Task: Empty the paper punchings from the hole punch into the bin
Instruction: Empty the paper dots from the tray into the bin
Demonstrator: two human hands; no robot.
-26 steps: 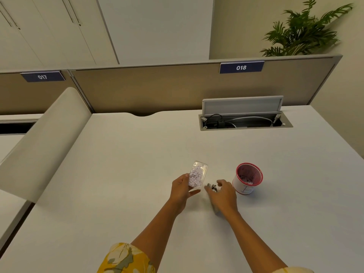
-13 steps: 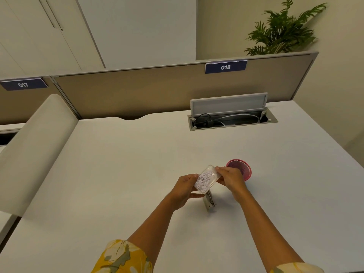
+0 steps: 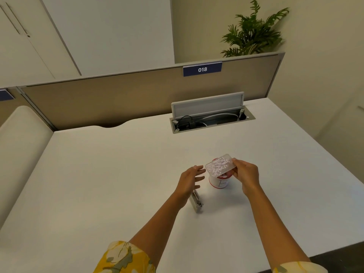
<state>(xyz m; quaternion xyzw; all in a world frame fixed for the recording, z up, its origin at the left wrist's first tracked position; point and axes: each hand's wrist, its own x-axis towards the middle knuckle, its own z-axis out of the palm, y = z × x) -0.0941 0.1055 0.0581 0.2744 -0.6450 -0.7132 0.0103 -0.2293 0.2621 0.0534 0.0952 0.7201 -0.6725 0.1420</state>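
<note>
Pinching punchings tray (image 3: pixel 220 167) over bin (image 3: pixel 219 181), right hand (image 3: pixel 245 175); left hand (image 3: pixel 189 180) open; sign "018" (image 3: pixel 202 69)

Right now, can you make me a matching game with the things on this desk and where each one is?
Things:
1. clear tray of punchings
2. small red-rimmed bin
3. metal hole punch
4. cable box

Places:
A. lying on the desk under the left wrist
B. pinched in the right hand, above the bin
C. set into the desk near the back, flap up
D. standing on the desk under the tray

Pairs: 1-B, 2-D, 3-A, 4-C
</note>
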